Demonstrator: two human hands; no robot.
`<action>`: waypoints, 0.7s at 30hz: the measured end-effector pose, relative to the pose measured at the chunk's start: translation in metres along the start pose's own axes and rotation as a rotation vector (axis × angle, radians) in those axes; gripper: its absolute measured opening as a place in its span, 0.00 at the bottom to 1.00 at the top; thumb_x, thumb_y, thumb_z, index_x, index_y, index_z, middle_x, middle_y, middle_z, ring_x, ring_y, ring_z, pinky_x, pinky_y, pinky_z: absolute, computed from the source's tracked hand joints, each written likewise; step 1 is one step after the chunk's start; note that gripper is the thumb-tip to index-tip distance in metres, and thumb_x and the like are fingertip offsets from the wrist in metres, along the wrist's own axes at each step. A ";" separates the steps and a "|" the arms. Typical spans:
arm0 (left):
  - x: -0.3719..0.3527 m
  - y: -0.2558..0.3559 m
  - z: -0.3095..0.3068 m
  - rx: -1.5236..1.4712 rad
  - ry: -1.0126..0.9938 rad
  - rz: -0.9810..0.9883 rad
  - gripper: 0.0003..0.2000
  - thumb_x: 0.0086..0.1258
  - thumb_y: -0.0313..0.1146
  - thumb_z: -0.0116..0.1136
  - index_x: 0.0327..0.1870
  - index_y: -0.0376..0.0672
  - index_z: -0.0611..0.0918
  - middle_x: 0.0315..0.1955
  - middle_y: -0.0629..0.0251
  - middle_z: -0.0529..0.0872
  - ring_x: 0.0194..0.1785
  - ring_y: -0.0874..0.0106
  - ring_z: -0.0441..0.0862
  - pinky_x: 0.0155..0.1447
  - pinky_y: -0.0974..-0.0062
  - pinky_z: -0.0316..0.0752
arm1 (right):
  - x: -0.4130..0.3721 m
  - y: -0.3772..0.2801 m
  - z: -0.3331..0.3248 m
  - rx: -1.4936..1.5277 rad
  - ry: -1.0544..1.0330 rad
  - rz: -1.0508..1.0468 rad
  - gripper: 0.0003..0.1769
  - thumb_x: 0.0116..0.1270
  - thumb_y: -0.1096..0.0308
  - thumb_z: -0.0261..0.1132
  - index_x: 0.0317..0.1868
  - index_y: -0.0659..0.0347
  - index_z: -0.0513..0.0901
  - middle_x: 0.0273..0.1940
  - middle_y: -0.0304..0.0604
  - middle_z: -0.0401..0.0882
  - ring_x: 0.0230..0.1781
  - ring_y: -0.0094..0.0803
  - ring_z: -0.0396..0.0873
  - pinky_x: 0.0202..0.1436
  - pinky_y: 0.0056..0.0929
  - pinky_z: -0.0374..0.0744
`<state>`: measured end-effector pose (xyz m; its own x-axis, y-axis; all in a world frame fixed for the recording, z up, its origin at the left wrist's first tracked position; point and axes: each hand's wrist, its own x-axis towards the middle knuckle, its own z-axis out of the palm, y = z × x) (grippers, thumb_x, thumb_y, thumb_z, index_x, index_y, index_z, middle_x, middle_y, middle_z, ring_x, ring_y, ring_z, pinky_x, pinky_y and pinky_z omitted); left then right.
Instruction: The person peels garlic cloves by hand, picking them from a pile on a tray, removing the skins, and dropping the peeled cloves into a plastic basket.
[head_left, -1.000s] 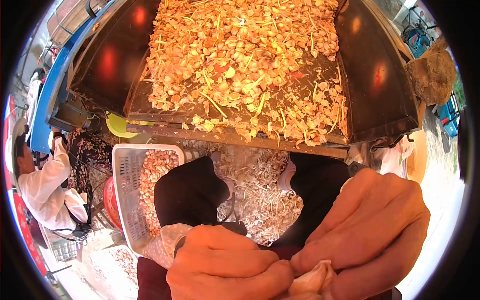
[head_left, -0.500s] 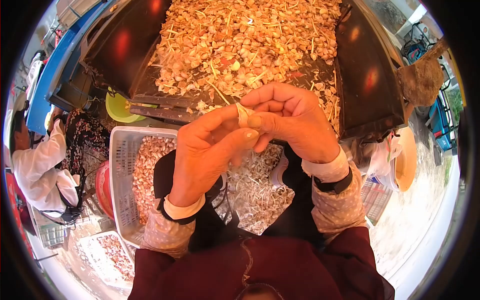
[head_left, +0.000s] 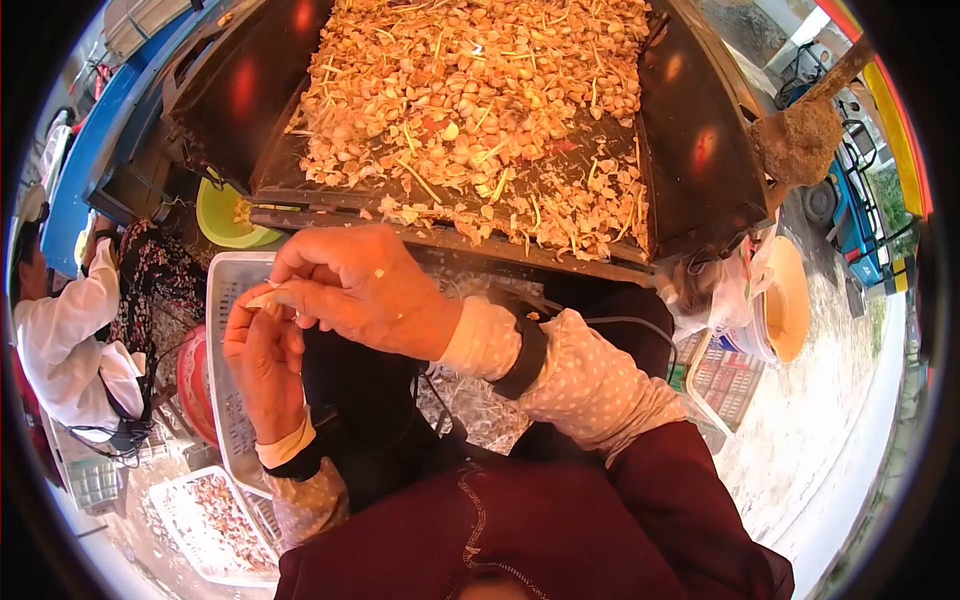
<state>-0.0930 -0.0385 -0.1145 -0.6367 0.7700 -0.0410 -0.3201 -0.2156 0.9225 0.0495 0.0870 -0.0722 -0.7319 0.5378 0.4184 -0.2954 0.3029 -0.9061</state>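
Note:
Both hands meet over the white plastic crate on my left. My right hand reaches across my lap, its thumb and fingers pinched together. My left hand is below it with its fingers curled up, and the fingertips of both hands touch. Between them is a garlic clove, mostly hidden by the fingers; only a pale bit shows. A flake of skin sticks to the back of my right hand. Ahead lies a heap of garlic cloves with loose papery skins and stalks on a dark board.
A lime-green bowl and a red basin stand to the left, near a seated person in white. A shallow white tray of cloves sits at lower left. At right are a bucket and a crate.
Both hands have moved left and down, from in front of the board to over the white crate, with the clove between the fingertips. The view has shifted slightly.

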 end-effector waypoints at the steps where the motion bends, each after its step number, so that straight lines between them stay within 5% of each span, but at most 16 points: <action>1: 0.002 0.000 -0.017 -0.055 0.070 -0.041 0.12 0.74 0.31 0.54 0.53 0.35 0.77 0.41 0.60 0.83 0.37 0.77 0.81 0.35 0.83 0.75 | 0.004 0.014 0.025 -0.088 -0.046 -0.130 0.11 0.64 0.68 0.69 0.43 0.65 0.81 0.35 0.46 0.83 0.32 0.33 0.83 0.35 0.29 0.80; 4: 0.014 -0.019 -0.125 -0.269 0.171 -0.268 0.17 0.74 0.33 0.55 0.59 0.36 0.73 0.52 0.58 0.79 0.61 0.66 0.76 0.59 0.69 0.76 | 0.001 0.036 0.039 -0.201 -0.187 -0.294 0.12 0.62 0.67 0.69 0.43 0.63 0.83 0.40 0.51 0.82 0.39 0.44 0.81 0.43 0.37 0.80; 5: 0.009 -0.021 -0.143 -0.267 0.169 -0.273 0.17 0.74 0.33 0.55 0.59 0.36 0.73 0.52 0.58 0.79 0.61 0.66 0.76 0.59 0.69 0.76 | -0.001 0.042 0.038 -0.219 -0.282 -0.319 0.12 0.61 0.66 0.69 0.43 0.61 0.83 0.42 0.52 0.81 0.43 0.48 0.80 0.46 0.39 0.79; 7: 0.001 -0.025 -0.169 -0.181 0.521 -0.261 0.19 0.73 0.34 0.58 0.60 0.36 0.72 0.54 0.58 0.77 0.62 0.63 0.76 0.57 0.70 0.78 | -0.001 0.049 -0.005 -0.372 -0.207 -0.186 0.10 0.64 0.66 0.66 0.43 0.61 0.85 0.38 0.48 0.83 0.39 0.47 0.81 0.44 0.39 0.79; 8: 0.002 -0.028 -0.184 -0.183 0.518 -0.265 0.19 0.73 0.34 0.58 0.60 0.36 0.72 0.54 0.58 0.77 0.62 0.63 0.76 0.57 0.70 0.78 | -0.004 0.052 -0.036 -0.458 -0.113 -0.150 0.10 0.65 0.66 0.65 0.43 0.61 0.85 0.35 0.49 0.83 0.37 0.48 0.82 0.43 0.38 0.79; 9: 0.004 -0.031 -0.199 -0.196 0.496 -0.269 0.20 0.72 0.34 0.59 0.60 0.35 0.72 0.54 0.58 0.77 0.61 0.62 0.76 0.56 0.71 0.78 | -0.004 0.055 -0.075 -0.577 -0.099 -0.124 0.10 0.67 0.68 0.64 0.44 0.64 0.85 0.34 0.49 0.84 0.33 0.41 0.84 0.38 0.34 0.80; 10: 0.005 -0.034 -0.205 -0.212 0.476 -0.273 0.21 0.71 0.35 0.61 0.60 0.35 0.72 0.55 0.58 0.76 0.60 0.61 0.76 0.56 0.71 0.78 | -0.007 0.057 -0.110 -0.483 -0.029 0.157 0.10 0.70 0.71 0.61 0.45 0.67 0.84 0.33 0.47 0.85 0.30 0.32 0.86 0.34 0.30 0.81; 12: 0.017 -0.025 -0.174 -0.187 0.445 -0.269 0.19 0.72 0.34 0.59 0.60 0.36 0.74 0.55 0.60 0.77 0.59 0.64 0.76 0.55 0.74 0.77 | -0.017 0.087 -0.185 -0.702 0.180 0.263 0.11 0.72 0.73 0.58 0.47 0.69 0.84 0.34 0.45 0.85 0.29 0.27 0.87 0.28 0.25 0.80; 14: 0.032 -0.014 -0.140 -0.176 0.172 -0.226 0.17 0.73 0.34 0.57 0.59 0.37 0.76 0.55 0.60 0.79 0.58 0.69 0.77 0.52 0.77 0.76 | -0.029 0.109 -0.238 -0.714 0.373 0.397 0.10 0.65 0.76 0.61 0.45 0.66 0.86 0.30 0.50 0.86 0.22 0.33 0.84 0.32 0.30 0.82; 20: 0.059 0.022 0.059 -0.149 -0.278 -0.045 0.16 0.74 0.34 0.55 0.58 0.36 0.77 0.49 0.60 0.83 0.45 0.75 0.80 0.46 0.81 0.73 | -0.044 0.130 -0.297 -1.007 0.062 0.426 0.12 0.61 0.77 0.63 0.45 0.63 0.86 0.36 0.48 0.86 0.20 0.38 0.83 0.36 0.37 0.82; 21: 0.062 0.019 0.085 -0.175 -0.339 -0.064 0.15 0.74 0.33 0.55 0.56 0.35 0.78 0.48 0.60 0.84 0.43 0.74 0.80 0.44 0.81 0.73 | -0.048 0.126 -0.297 -0.952 0.148 0.391 0.11 0.60 0.75 0.65 0.44 0.61 0.86 0.35 0.48 0.86 0.23 0.37 0.84 0.38 0.36 0.82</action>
<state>-0.0793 0.0562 -0.0669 -0.3525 0.9339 0.0600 -0.4856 -0.2374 0.8413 0.2293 0.3334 -0.1879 -0.5705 0.8039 0.1681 0.6006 0.5480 -0.5823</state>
